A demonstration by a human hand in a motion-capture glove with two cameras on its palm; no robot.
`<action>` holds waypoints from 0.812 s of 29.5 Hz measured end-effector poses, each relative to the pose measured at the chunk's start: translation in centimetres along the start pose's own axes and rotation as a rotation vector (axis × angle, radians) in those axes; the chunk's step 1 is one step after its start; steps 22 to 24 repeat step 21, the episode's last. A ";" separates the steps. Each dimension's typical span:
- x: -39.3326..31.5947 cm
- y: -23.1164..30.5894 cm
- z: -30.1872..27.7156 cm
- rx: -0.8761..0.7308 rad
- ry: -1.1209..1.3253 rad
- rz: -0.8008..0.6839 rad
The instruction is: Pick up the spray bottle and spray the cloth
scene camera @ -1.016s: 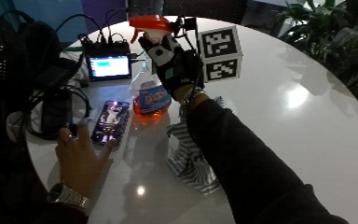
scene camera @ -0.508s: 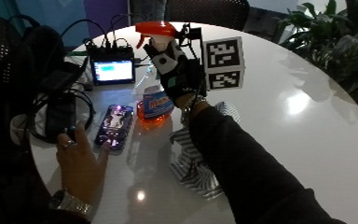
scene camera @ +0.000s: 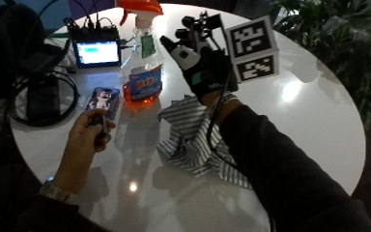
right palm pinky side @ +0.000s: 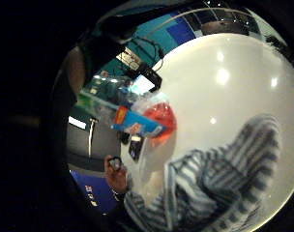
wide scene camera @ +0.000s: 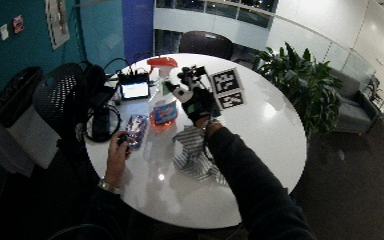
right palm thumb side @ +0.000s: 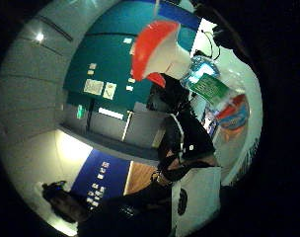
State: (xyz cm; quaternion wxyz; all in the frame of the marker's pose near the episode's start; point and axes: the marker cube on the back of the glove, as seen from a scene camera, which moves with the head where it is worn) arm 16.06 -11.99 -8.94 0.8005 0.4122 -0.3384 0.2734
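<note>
Landmark: the spray bottle (scene camera: 142, 63) is serving as the reference for every place below.
Spray bottle: it is standing upright on the white round table (scene camera: 314, 111), a clear body with orange liquid low down, a blue label and an orange trigger head (scene camera: 139, 7) on top.
Right hand: the gloved right hand (scene camera: 201, 67) is hovering just beside the bottle, on the side away from the phone, with its fingers straight and pointing up along the bottle; no finger is curling round it, and I cannot tell whether a fingertip is touching the neck.
Palm views: the bottle's blue label (right palm pinky side: 137, 126) and orange liquid are showing close to the little-finger side, and the trigger head (right palm thumb side: 157, 47) is filling part of the thumb side.
Cloth: the striped cloth (scene camera: 195, 140) is lying crumpled on the table just beside the bottle's base, under the right wrist and sleeve.
Left hand: the bare left hand (scene camera: 89, 128) is pinching a small dark object over the table, near the bottle on the side opposite the glove.
Phone: a phone (scene camera: 104, 101) with a lit screen is lying flat just beside the bottle's base, touching the left fingers or nearly so.
Small screen: a small lit screen (scene camera: 96, 52) is standing beyond the bottle, with cables (scene camera: 41, 94) coiling near it.
</note>
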 end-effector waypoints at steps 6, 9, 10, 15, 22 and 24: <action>-2.4 3.5 -5.8 -0.057 0.180 -0.182; -3.1 6.8 -6.6 -0.198 0.305 -0.319; -3.4 8.3 -6.8 -0.240 0.356 -0.375; -4.3 14.6 -6.0 -0.431 0.399 -0.561; -4.1 17.7 -5.5 -0.551 0.449 -0.642; -4.1 17.7 -5.5 -0.551 0.449 -0.642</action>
